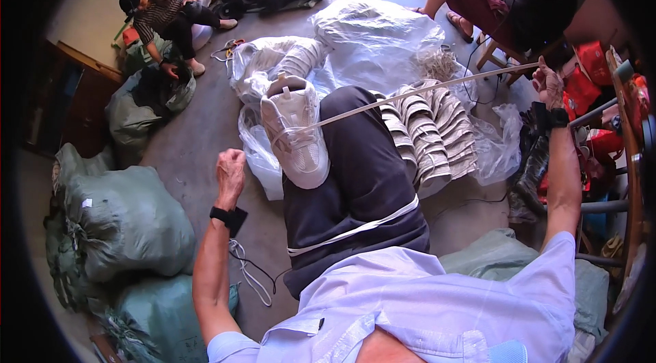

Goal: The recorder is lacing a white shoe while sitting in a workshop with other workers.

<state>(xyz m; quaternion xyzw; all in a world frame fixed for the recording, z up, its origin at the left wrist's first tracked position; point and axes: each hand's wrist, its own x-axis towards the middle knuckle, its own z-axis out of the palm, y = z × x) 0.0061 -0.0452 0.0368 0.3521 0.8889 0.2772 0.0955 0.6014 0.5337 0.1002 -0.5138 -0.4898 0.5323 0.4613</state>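
The person sits with a white sneaker (295,132) resting on the raised knee, sole down on the dark trouser leg (359,178), toe toward the body. A long flat white shoelace (417,91) runs taut from the sneaker's eyelets out to the right hand (549,86), which is flung wide and high to the right of the sneaker, fist closed around the lace's end. The left hand (230,170) hangs to the left of the sneaker, curled into a loose fist; a lace end may be pinched in it, but I cannot tell from here. Another stretch of white lace lies across the thigh nearer the body.

To my eye this is the lacing step, at the point where a length is drawn through an eyelet and pulled tight. The next move, I judge, calls for bringing the right hand back in to the sneaker, finding the next free eyelet and feeding the tip through it, with the shoe kept steady on the knee so it does not roll off.

Just beyond the sneaker lie rows of pale shoes (427,130) on clear plastic sheeting (376,35); green sacks (126,219) sit left of it. Two other people work farther off.
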